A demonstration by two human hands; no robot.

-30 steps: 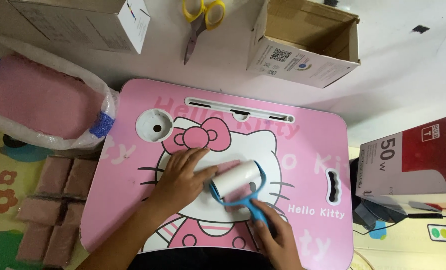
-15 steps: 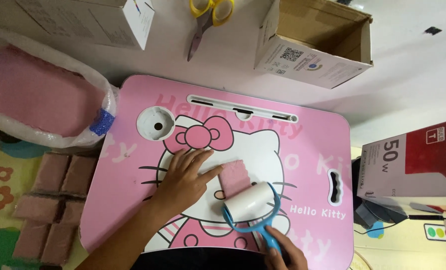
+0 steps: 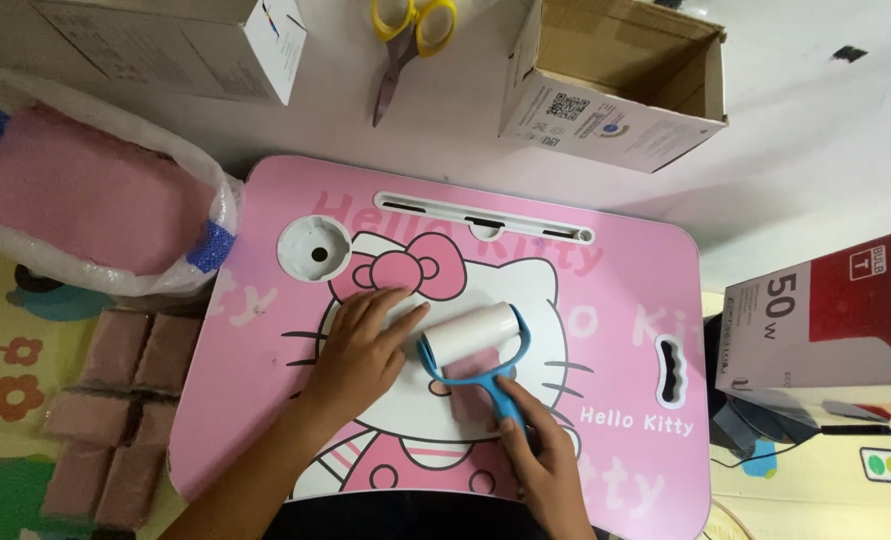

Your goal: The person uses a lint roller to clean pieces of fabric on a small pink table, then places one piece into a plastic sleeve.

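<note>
While the left hand (image 3: pixel 360 350) lies flat, fingers spread, the right hand (image 3: pixel 540 455) grips a roller (image 3: pixel 472 337) mid-pass over a pink pad (image 3: pixel 468 385); pink stacks (image 3: pixel 115 410) wait beside the surface (image 3: pixel 625 330).

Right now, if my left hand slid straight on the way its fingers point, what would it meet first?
The left hand points up and to the right, so it would probably meet the white lint roller first; its fingertips already lie close beside the roller's drum on the pink lap table.

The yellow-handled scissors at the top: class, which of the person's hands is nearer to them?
Left. The left hand lies flat on the pink table, below the scissors. The right hand grips the lint roller handle lower down, farther away.
</note>
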